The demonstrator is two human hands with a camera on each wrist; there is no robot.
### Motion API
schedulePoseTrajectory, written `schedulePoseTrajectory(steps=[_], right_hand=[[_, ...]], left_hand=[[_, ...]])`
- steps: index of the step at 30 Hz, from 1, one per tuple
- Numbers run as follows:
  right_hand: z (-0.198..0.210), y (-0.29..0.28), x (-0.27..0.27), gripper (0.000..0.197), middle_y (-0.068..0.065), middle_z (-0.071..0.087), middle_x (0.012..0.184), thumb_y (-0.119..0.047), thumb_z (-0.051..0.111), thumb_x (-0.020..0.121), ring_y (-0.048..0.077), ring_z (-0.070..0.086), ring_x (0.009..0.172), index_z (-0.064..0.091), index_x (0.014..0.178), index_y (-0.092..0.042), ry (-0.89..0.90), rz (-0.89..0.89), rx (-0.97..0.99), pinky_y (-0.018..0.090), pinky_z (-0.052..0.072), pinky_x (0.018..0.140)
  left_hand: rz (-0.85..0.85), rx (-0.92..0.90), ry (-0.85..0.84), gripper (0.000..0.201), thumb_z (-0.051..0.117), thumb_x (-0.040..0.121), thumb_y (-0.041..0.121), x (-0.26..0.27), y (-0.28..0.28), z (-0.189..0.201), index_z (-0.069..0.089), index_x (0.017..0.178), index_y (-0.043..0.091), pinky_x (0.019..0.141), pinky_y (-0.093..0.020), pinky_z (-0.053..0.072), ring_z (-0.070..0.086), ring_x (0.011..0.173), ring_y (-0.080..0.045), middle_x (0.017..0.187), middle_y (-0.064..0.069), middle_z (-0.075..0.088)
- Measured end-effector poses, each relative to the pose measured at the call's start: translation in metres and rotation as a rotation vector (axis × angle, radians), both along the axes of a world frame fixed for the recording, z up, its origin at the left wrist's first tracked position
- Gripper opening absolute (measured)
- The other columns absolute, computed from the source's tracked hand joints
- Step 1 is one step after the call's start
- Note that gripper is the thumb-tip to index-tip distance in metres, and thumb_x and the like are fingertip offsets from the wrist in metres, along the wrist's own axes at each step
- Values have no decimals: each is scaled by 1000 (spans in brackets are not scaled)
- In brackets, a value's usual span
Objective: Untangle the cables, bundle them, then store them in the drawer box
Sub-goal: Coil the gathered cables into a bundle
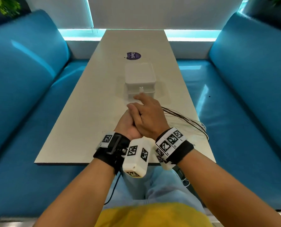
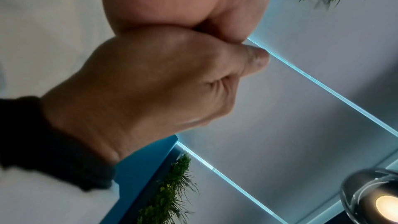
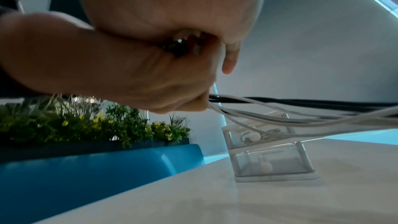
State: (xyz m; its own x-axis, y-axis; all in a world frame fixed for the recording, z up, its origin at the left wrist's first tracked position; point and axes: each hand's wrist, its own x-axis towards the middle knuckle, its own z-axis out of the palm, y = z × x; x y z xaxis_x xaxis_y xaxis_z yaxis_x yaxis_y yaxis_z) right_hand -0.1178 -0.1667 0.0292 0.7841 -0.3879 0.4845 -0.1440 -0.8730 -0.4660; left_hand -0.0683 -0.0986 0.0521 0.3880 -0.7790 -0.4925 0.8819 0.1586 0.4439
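My left hand (image 1: 126,125) is curled into a fist near the middle of the table, gripping a bundle of black and white cables (image 3: 301,113). In the head view, the cables (image 1: 185,120) run off from under my hands to the table's right edge. My right hand (image 1: 149,115) lies over the left fist with its fingers stretched toward the drawer box (image 1: 139,79). The right wrist view shows its palm (image 3: 172,2) above the left fist (image 3: 129,74). The translucent white drawer box (image 3: 269,151) has two stacked drawers with knobs, both pushed in, just beyond my fingertips.
The pale table (image 1: 87,112) is long and narrow, with blue sofas (image 1: 30,79) on both sides. A round purple sticker (image 1: 133,56) lies behind the box. Plants (image 3: 96,125) stand behind the sofa back. A lamp (image 2: 385,205) shows in the left wrist view.
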Motion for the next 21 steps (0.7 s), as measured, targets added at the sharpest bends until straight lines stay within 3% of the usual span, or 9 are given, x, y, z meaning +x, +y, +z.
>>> schedulePoseTrajectory(steps=[2, 5, 9, 13, 18, 21], right_hand=[[-3, -1, 1, 49, 7, 69, 113, -38, 32, 96, 30, 56, 120, 76, 98, -16, -21, -19, -48, 43, 42, 98], [-6, 0, 1, 45, 5, 73, 101, -33, 36, 95, 30, 62, 110, 77, 92, -15, -79, -38, -75, 42, 47, 92], [-3, 6, 3, 43, 2, 74, 90, -29, 39, 96, 26, 65, 98, 77, 84, -13, -103, -58, -87, 41, 50, 85], [4, 8, 6, 47, 1, 73, 87, -30, 36, 96, 25, 65, 84, 75, 79, -13, -75, -46, -139, 40, 49, 78], [15, -3, 16, 49, 0, 70, 83, -34, 31, 95, 25, 61, 74, 74, 81, -17, -17, -39, -225, 33, 40, 72], [16, -5, 17, 48, 3, 66, 78, -35, 30, 94, 26, 58, 69, 73, 85, -17, -36, -29, -224, 34, 42, 69]], left_hand=[[-34, -2, -12, 33, 24, 102, 23, 1, -1, -2, 54, 94, 10, 66, -26, 52, 56, 81, -17, 88, -7, 59], [-46, -40, 4, 33, 26, 101, 17, -1, 3, -2, 56, 97, 5, 79, -28, 47, 57, 90, -20, 89, -11, 65], [-41, -123, 35, 34, 26, 101, 18, -1, 9, -5, 57, 101, 4, 87, -28, 43, 57, 94, -21, 89, -13, 69], [-65, -154, 69, 33, 31, 100, 22, 3, 10, -3, 59, 104, 4, 91, -30, 43, 58, 96, -21, 96, -14, 66], [-33, -191, 83, 33, 34, 99, 25, 10, 3, 0, 60, 106, 6, 92, -31, 44, 59, 102, -22, 100, -13, 69], [-34, -197, 54, 34, 35, 99, 25, 11, 0, 2, 62, 104, 5, 92, -32, 46, 60, 101, -22, 98, -13, 70]])
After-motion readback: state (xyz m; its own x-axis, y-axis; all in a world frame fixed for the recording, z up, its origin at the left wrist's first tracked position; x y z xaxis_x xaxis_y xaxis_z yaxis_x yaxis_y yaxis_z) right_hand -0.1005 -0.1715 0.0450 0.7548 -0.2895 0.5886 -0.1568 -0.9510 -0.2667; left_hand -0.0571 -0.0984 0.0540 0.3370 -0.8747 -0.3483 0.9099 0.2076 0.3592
